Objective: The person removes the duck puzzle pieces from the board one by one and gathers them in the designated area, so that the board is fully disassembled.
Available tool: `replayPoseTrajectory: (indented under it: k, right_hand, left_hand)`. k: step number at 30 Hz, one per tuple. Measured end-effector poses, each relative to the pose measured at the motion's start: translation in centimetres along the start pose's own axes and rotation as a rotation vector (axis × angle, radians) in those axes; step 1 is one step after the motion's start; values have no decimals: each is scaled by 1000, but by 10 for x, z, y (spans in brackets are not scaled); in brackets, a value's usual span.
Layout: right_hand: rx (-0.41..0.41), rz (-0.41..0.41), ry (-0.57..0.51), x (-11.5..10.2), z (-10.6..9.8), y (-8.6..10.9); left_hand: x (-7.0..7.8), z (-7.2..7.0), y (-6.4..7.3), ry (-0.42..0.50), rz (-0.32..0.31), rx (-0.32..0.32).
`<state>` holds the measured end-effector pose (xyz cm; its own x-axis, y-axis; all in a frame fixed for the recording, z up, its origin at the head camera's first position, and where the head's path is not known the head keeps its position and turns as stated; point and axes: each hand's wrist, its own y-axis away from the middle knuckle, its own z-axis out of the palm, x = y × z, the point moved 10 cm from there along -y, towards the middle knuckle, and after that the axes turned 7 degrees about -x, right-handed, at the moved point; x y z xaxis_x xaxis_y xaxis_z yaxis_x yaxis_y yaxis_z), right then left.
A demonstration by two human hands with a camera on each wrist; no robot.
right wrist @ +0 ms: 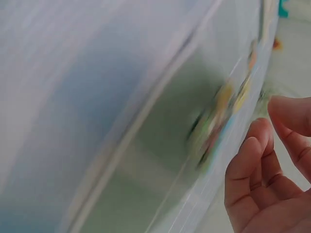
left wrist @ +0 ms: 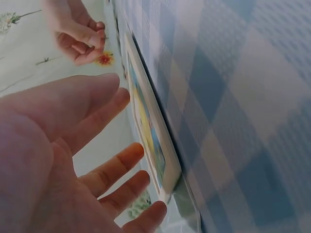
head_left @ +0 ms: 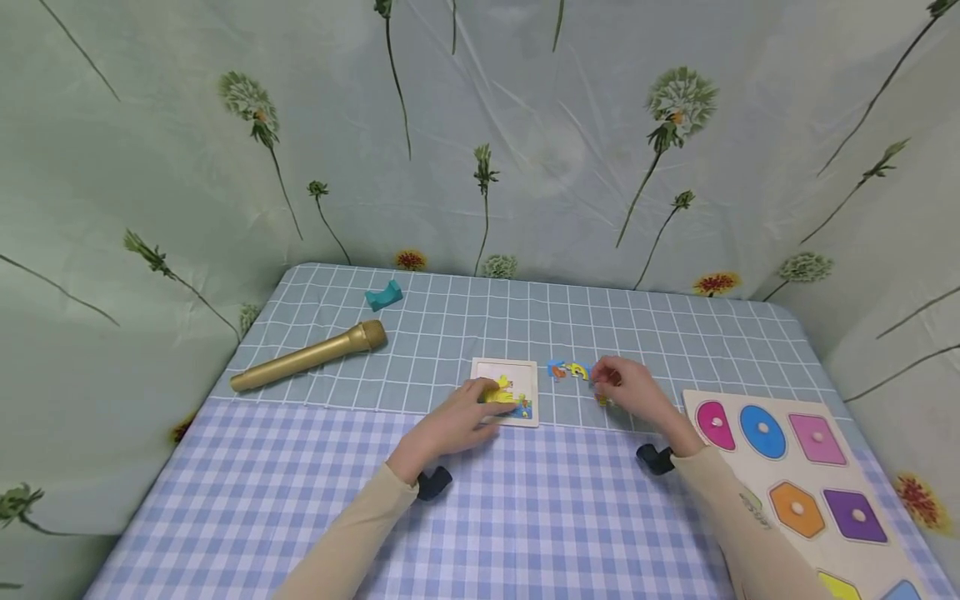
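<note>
A small square wooden jigsaw tray [head_left: 527, 372] lies mid-table, with yellow and blue pieces [head_left: 504, 392] in it. My left hand [head_left: 459, 418] reaches over its left side, fingers extended; in the left wrist view those fingers [left wrist: 124, 160] are spread beside the tray edge [left wrist: 158, 121]. Right of the tray lie loose jigsaw pieces [head_left: 576, 370], coloured blue, yellow and orange. My right hand [head_left: 630, 387] hovers over the nearest of them, hiding part. In the right wrist view its thumb and loosely bent fingers [right wrist: 243, 170] stand apart, nothing visible between them, above the blurred pieces [right wrist: 214, 131].
A gold microphone [head_left: 311, 357] lies at the left, with a teal curved block [head_left: 384, 295] behind it. At the right, a large wooden shape board [head_left: 765, 483] with knobbed pieces sits partly under my right forearm. A flowered curtain [head_left: 555, 150] hangs behind the table.
</note>
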<state>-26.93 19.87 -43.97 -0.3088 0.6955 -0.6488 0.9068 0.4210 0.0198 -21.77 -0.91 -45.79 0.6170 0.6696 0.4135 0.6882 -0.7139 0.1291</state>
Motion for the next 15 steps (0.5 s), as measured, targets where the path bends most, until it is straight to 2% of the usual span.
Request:
replayPoseTrajectory:
  k: [4, 9, 15]
  right_hand:
    - [-42, -68, -69, -27, 20, -14]
    - [-107, -123, -93, -58, 52, -32]
    - [-151, -80, -45, -78, 76, -48]
  left_hand:
    - [-5, -4, 6, -10, 11, 30]
    - [-11, -4, 10, -14, 12, 31]
    - [-12, -5, 11, 7, 4, 22]
